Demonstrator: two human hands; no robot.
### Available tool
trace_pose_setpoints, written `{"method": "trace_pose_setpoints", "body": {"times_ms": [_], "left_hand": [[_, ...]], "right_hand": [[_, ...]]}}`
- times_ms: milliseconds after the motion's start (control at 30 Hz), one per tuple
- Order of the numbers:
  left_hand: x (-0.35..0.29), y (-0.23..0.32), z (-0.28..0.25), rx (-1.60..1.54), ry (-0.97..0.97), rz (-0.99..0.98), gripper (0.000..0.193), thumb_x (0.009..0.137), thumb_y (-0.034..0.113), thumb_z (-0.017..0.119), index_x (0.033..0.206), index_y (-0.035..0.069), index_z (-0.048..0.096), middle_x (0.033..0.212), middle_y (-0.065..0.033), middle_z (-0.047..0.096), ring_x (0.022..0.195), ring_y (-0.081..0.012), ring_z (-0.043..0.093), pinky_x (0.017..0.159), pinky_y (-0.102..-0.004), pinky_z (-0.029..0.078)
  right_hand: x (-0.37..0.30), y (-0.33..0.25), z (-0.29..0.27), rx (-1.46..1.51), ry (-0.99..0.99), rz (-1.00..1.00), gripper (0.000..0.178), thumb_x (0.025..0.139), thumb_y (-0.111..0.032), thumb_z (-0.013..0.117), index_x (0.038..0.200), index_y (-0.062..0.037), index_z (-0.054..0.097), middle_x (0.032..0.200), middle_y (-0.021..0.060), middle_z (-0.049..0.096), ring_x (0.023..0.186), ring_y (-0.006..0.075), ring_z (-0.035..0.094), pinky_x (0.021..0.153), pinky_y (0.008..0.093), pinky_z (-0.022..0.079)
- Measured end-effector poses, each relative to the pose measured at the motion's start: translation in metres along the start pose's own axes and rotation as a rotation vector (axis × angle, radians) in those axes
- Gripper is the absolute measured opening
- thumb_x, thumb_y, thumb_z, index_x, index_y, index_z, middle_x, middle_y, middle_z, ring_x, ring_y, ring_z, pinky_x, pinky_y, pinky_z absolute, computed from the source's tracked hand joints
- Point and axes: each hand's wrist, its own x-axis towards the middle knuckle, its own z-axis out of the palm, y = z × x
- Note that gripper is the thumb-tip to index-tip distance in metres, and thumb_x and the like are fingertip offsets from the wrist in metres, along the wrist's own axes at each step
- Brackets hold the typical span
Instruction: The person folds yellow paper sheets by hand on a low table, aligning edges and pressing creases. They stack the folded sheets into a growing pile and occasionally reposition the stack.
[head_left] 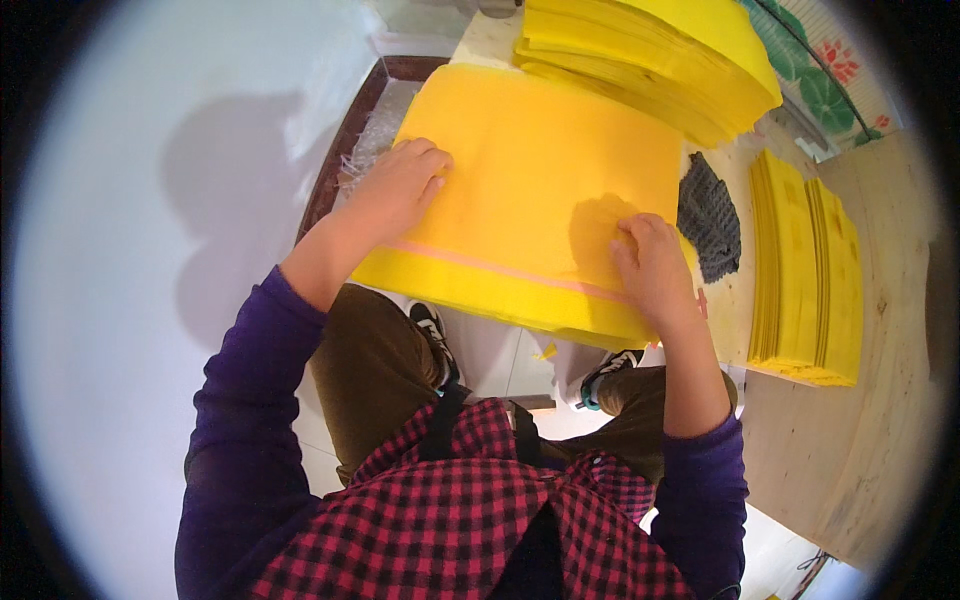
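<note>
A broad stack of yellow, cloth-like sheets (530,170) lies in front of me, its near edge hanging above my knees. A thin pink strip (510,271) runs across the stack close to that edge. On the left side of the top sheet rests my left hand (398,185), its fingers bent but apart. My right hand (655,262) is over the right side, near the end of the pink strip. Its fingers are loosely curved, with a gap between thumb and forefinger, and it casts a shadow on the sheet. Neither hand visibly grips anything.
Behind is a thick folded pile of yellow sheets (640,60). Right of the stack lies a dark grey knitted cloth (709,215), then two upright yellow bundles (806,270) on the wooden table (800,450). A dark-rimmed container (330,180) with clear plastic stands at left.
</note>
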Motion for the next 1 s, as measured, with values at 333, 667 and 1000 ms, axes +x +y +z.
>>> {"method": "trace_pose_setpoints", "body": {"times_ms": [333,667,1000], "left_hand": [[-0.01,0.007,-0.001,-0.021,0.047,-0.013,0.018,0.085,0.005,0.057,0.102,0.003,0.062,0.103,-0.0148,0.059,0.1,-0.0352,0.055,0.089,-0.0425,0.044],[-0.016,0.007,0.002,-0.04,0.079,0.003,0.018,0.083,0.004,0.058,0.101,0.002,0.062,0.102,-0.0152,0.06,0.098,-0.0356,0.056,0.087,-0.0433,0.046],[-0.02,-0.004,-0.005,-0.138,0.005,0.001,0.02,0.088,0.0,0.051,0.106,0.001,0.06,0.107,-0.0162,0.057,0.106,-0.0341,0.054,0.093,-0.0393,0.043]], "right_hand": [[0.007,0.005,-0.007,0.051,-0.019,-0.007,0.022,0.086,-0.014,0.058,0.099,0.0032,0.063,0.103,0.0212,0.062,0.102,0.0393,0.055,0.092,0.0437,0.044],[0.006,0.007,-0.008,0.093,-0.023,-0.027,0.018,0.085,-0.009,0.058,0.097,0.0039,0.061,0.1,0.0215,0.061,0.1,0.0386,0.056,0.089,0.0412,0.045],[-0.002,0.012,-0.002,0.161,0.056,-0.042,0.02,0.086,-0.007,0.057,0.103,0.0024,0.062,0.109,0.0194,0.06,0.106,0.0366,0.055,0.094,0.0391,0.043]]}}
